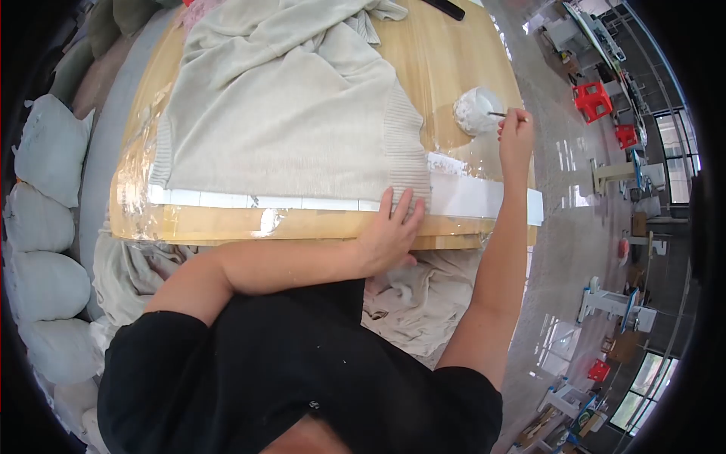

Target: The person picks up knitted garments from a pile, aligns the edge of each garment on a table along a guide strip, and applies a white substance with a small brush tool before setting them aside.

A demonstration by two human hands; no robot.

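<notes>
The beige knit sweater (283, 132) lies with its long axis near to far, the left hand (387, 236) loosely spread on its ribbed corner, the right hand (516, 129) pinching a thin leftward-pointing stick (496, 114).

Two bare hands are appearing, one left hand (387, 238) and one right hand (516, 129). One thin stick (495, 114) is sitting between the right fingers, and one white bowl (478, 111) is standing by it. One pale knit garment (287, 129) is covering part of one surface (442, 64). At least one white strip (469, 195) is running along the near side, and one dark bar (445, 7) is lying at the far end. Two cloth heaps are showing below, one left heap (132, 276) and one right heap (431, 303). At the left, at least four plump white bags (49, 285) are forming a row. Two red stools (592, 101) are standing at the upper right, and two windows (644, 392) are letting in light.
</notes>
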